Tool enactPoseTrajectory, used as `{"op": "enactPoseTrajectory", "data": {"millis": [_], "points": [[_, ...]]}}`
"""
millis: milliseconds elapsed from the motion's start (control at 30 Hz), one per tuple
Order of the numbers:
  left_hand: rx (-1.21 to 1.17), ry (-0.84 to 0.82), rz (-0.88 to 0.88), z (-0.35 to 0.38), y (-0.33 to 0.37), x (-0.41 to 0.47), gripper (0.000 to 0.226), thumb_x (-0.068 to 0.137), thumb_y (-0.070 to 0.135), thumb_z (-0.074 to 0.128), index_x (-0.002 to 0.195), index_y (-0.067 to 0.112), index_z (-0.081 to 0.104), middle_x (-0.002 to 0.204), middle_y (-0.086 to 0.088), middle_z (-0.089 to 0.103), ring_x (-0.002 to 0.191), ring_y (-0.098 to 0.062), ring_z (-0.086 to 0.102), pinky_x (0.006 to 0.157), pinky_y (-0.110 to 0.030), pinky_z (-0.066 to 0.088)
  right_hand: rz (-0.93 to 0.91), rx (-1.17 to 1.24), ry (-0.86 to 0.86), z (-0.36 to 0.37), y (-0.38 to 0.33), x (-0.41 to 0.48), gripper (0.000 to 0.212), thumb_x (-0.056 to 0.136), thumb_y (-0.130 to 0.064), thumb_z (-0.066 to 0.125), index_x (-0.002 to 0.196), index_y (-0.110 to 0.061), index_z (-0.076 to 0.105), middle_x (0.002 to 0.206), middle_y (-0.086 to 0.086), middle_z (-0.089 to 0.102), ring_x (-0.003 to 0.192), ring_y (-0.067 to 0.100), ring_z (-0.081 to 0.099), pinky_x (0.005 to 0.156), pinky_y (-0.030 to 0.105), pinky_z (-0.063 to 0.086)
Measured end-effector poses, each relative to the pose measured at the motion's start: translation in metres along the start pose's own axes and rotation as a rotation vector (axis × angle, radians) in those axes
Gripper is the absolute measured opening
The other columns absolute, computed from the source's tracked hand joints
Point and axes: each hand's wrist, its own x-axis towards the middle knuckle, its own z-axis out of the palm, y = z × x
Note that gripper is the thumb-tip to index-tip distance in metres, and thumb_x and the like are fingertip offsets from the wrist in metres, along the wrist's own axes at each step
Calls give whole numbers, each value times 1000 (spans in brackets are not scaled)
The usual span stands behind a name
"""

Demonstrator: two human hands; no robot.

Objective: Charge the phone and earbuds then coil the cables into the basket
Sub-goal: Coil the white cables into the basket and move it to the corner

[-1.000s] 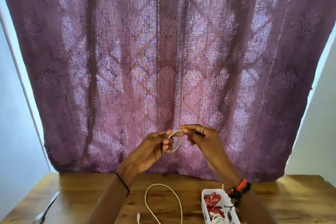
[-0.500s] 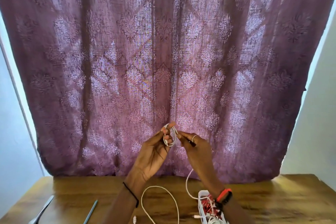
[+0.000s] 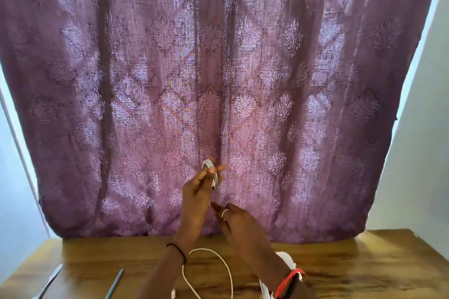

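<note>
My left hand (image 3: 198, 192) is raised in front of the curtain and grips a small coil of white cable (image 3: 209, 168) between thumb and fingers. My right hand (image 3: 237, 219) hangs lower and to the right, fingers relaxed and holding nothing. A second white cable (image 3: 220, 264) lies in a loop on the wooden table (image 3: 352, 272) below my wrists. Only a bit of the white basket (image 3: 284, 258) shows behind my right forearm, near the bottom edge. No phone or earbuds are in view.
A purple patterned curtain (image 3: 218, 80) hangs right behind the table. On the table's left lie a metal utensil (image 3: 48, 283) and a thin grey stick (image 3: 115, 283). Pale walls flank the curtain on both sides.
My right hand has let go of the cable and dropped down and to the right. The left hand keeps the coil, now wound tighter, and has lifted it slightly.
</note>
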Motion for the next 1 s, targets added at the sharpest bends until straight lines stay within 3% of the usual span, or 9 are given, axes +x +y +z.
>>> {"op": "enactPoseTrajectory", "data": {"millis": [167,300,400,500,600,667,800,933,1000], "points": [[677,-75,338,-4,-14,-9,15,90,19,50,92,28,62,80,33,65,65,9,60,57,-3,37,-51,-37,-6,-14,-1,-6,28,95,-25,39,113,-16,58,113,7,50,103,31,55,81,41,42],[862,-166,496,-13,-22,-8,26,83,25,38,90,21,62,85,4,71,75,-13,61,62,-20,41,-71,43,10,-21,17,-5,40,92,-35,34,116,-18,62,105,5,52,97,26,57,82,38,46],[975,-265,470,-17,-28,-8,42,81,28,33,98,8,65,96,-8,70,79,-27,66,68,-26,44,-63,127,5,-26,30,-6,45,88,-34,35,115,-14,65,99,7,52,91,25,57,81,37,47],[1008,-311,450,-18,-32,-11,29,83,21,38,95,13,63,96,-8,69,81,-28,66,69,-26,44,-86,208,52,-35,43,-6,34,90,-21,45,112,-8,67,95,9,54,83,13,54,77,15,41],[956,-327,353,-15,-31,-18,20,87,10,49,94,12,68,87,2,71,74,-8,64,65,-22,45,-118,276,160,-48,55,-5,25,87,-13,53,104,-6,71,85,9,57,80,5,50,71,-3,32],[797,-379,197,-12,-29,-23,15,89,8,56,84,11,70,65,9,66,60,4,57,60,-18,41,-139,300,243,-55,64,-5,21,84,-10,58,99,-7,73,81,8,60,78,4,51,71,-3,33],[394,-452,-108,-3,-15,-34,23,91,3,52,77,7,69,54,8,61,57,3,54,65,-12,42,-153,336,329,-68,80,-11,20,82,-12,63,98,-13,74,85,2,66,83,5,54,71,3,39],[148,-484,-282,4,-10,-49,28,85,12,53,85,27,77,70,1,60,61,-3,51,68,-16,43,-127,380,394,-69,86,-15,19,83,-19,62,98,-18,74,85,-18,61,84,-4,57,71,6,41],[37,-510,-320,8,-11,-56,25,83,17,54,97,19,75,80,-7,57,62,-5,48,68,-19,41,-90,405,421,-64,84,-18,16,84,-18,64,96,-18,74,86,-27,59,84,-13,56,72,3,40]]}}
